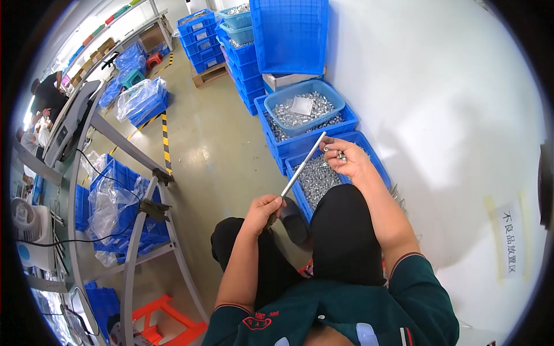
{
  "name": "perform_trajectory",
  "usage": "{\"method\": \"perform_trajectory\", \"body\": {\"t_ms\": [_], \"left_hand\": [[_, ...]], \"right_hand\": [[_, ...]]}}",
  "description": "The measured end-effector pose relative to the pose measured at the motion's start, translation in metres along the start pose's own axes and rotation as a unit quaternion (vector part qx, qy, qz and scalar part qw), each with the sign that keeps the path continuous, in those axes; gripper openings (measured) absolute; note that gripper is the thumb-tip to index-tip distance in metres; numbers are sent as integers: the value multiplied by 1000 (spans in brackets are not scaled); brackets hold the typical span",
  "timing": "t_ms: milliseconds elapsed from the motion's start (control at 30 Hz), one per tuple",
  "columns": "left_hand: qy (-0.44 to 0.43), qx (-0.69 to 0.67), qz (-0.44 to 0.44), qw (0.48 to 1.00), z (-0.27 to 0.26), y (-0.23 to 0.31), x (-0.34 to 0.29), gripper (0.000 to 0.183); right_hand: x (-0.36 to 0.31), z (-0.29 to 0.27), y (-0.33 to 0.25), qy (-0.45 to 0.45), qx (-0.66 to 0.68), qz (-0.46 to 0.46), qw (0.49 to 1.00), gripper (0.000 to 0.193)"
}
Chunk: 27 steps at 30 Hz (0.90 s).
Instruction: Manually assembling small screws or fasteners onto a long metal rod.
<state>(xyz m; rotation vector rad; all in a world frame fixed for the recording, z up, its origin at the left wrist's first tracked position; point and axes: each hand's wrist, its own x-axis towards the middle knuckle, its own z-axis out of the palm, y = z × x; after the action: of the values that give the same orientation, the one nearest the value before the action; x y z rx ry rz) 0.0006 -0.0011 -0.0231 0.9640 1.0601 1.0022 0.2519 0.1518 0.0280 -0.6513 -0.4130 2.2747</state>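
Observation:
My left hand (265,212) is closed around the lower end of a thin, pale metal rod (303,166), which slants up to the right. Several small, silvery cylindrical metal parts (340,155) sit in the curled fingers of my right hand (350,162). The thumb and forefinger of that hand are close to the rod's upper tip; whether they touch it I cannot tell. Below both hands, by my knee, a blue crate (375,155) holds a heap of similar small metal parts (319,180).
Beyond stands another blue crate (276,151) of parts, with a light-blue basket (281,122) on top. Stacked blue crates (198,43) line the back. On the left are a grey-framed bench (135,242), an orange stool (173,320) and a distant person (49,95). A white wall (438,69) rises at right.

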Motion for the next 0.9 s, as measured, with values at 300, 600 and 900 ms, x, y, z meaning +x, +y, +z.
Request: {"method": "perform_trajectory", "body": {"t_ms": [300, 600, 900], "left_hand": [[-2, 30, 21, 999, -4, 0, -4, 23], [-17, 45, 1, 999, -9, -5, -11, 21], [-6, 57, -7, 998, -11, -6, -14, 22]], "right_hand": [[1, -2, 2, 37, -34, -31, 998, 30], [-2, 7, 5, 73, -74, -42, 994, 28], [0, 10, 8, 59, -141, -70, 986, 25]]}}
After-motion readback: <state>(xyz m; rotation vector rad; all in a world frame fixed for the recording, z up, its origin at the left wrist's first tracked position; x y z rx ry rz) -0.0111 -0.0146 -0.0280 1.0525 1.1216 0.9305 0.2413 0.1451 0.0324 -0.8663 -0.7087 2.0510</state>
